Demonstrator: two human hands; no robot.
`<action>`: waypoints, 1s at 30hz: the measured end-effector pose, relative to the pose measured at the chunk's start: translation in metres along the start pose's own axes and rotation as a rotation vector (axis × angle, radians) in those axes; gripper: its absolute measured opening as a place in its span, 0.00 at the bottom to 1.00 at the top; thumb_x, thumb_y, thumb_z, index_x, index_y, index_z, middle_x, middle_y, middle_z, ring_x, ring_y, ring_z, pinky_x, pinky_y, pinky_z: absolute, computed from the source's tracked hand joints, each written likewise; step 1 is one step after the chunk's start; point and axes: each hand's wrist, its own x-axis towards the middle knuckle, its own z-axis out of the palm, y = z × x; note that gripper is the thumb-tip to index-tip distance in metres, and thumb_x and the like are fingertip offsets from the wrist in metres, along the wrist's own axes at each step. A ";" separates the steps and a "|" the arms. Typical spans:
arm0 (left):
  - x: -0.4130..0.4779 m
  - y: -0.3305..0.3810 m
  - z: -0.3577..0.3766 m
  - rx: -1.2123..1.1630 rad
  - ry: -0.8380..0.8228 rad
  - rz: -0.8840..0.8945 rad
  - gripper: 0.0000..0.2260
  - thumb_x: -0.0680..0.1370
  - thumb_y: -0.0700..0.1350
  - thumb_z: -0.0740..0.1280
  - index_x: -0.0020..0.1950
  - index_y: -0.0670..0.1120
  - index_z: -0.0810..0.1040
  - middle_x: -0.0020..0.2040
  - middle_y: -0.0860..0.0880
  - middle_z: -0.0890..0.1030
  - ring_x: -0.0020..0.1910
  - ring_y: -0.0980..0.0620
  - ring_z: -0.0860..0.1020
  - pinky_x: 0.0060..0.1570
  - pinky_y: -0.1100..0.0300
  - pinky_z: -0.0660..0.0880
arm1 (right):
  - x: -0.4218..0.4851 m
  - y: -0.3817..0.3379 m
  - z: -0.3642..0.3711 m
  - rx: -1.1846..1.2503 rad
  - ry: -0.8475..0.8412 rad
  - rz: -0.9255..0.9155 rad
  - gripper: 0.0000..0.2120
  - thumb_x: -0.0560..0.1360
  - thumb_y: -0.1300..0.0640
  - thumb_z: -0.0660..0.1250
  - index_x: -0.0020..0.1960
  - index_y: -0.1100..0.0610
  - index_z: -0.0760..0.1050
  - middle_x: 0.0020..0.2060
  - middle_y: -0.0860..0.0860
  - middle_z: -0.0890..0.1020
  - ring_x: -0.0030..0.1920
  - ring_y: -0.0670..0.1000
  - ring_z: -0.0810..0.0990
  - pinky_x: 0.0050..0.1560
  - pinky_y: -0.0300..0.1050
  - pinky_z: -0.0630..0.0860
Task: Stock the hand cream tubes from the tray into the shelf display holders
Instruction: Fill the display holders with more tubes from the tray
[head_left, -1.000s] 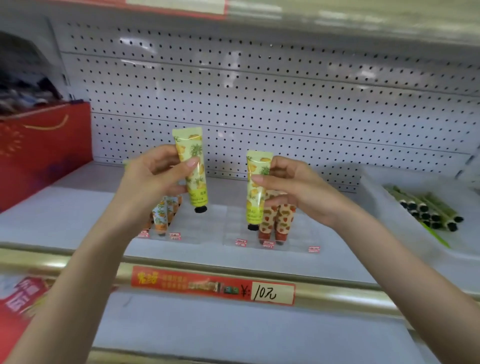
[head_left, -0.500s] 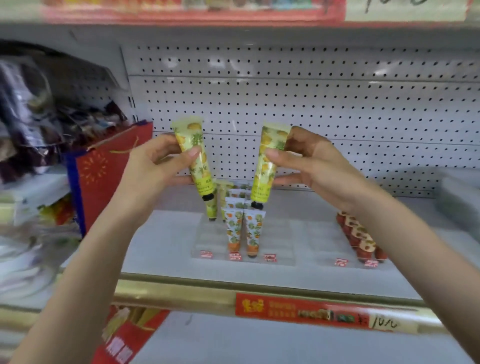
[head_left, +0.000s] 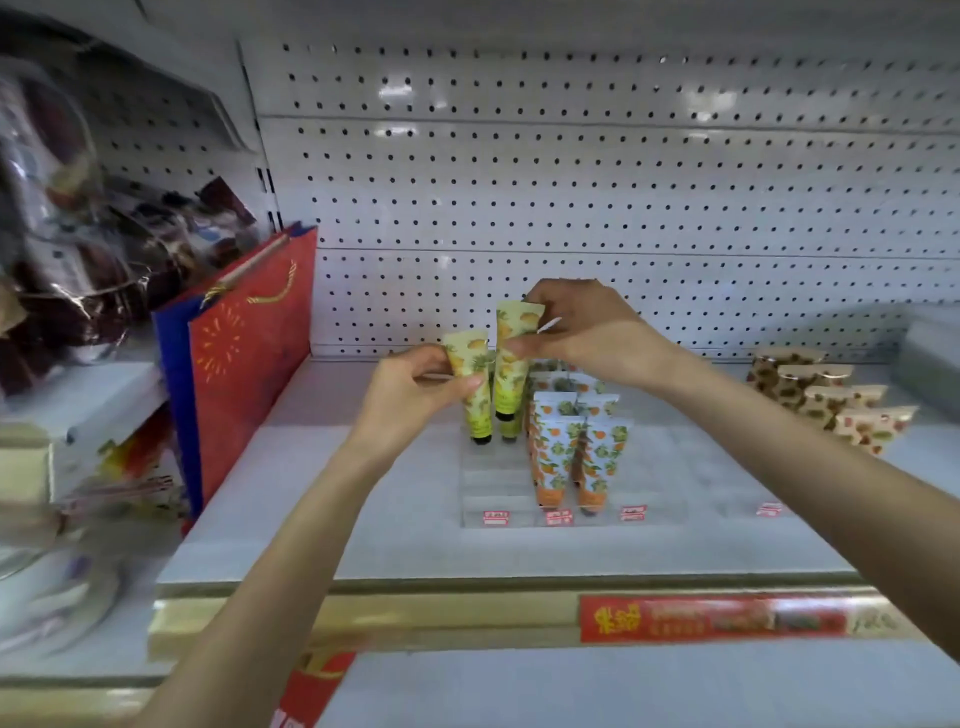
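Observation:
My left hand (head_left: 415, 387) pinches a yellow-green pineapple hand cream tube (head_left: 471, 395), cap down, low over the left column of the clear display holder (head_left: 493, 491). My right hand (head_left: 587, 332) pinches a second matching tube (head_left: 511, 358) by its upper part, just right of the first and a little higher. Both caps hang close to the holder's back slots. Several orange-patterned white tubes (head_left: 550, 457) stand in the column to the right. Behind the held tubes another yellow-green tube is partly hidden.
A red and blue gift bag (head_left: 244, 353) stands left of the holder. Strawberry-patterned tubes (head_left: 831, 405) stand in a second holder at the right. White pegboard (head_left: 623, 182) backs the shelf. A gold shelf edge with a red price strip (head_left: 711, 618) runs along the front.
Both hands have moved forward and down with their tubes, close together, to the holder's left column. The view has swung left, leaving the tray out of sight.

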 end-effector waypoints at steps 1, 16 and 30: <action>0.003 -0.003 0.000 0.006 0.000 0.004 0.06 0.69 0.41 0.74 0.45 0.45 0.81 0.43 0.51 0.83 0.41 0.58 0.80 0.49 0.63 0.75 | 0.002 0.000 0.002 -0.039 -0.018 0.006 0.09 0.70 0.55 0.74 0.43 0.51 0.74 0.42 0.51 0.81 0.40 0.48 0.79 0.38 0.34 0.73; 0.010 -0.025 0.002 0.050 -0.043 -0.065 0.08 0.68 0.39 0.75 0.45 0.39 0.81 0.39 0.51 0.82 0.33 0.65 0.77 0.36 0.76 0.71 | 0.022 0.003 0.025 -0.635 -0.133 0.055 0.10 0.72 0.45 0.68 0.52 0.46 0.74 0.43 0.43 0.73 0.49 0.47 0.70 0.70 0.53 0.52; 0.013 -0.036 0.009 0.118 -0.083 -0.090 0.07 0.67 0.41 0.76 0.42 0.42 0.81 0.39 0.49 0.83 0.40 0.51 0.81 0.43 0.59 0.77 | 0.027 0.004 0.030 -0.714 -0.196 0.137 0.13 0.72 0.46 0.70 0.54 0.49 0.76 0.46 0.45 0.75 0.55 0.51 0.75 0.67 0.52 0.54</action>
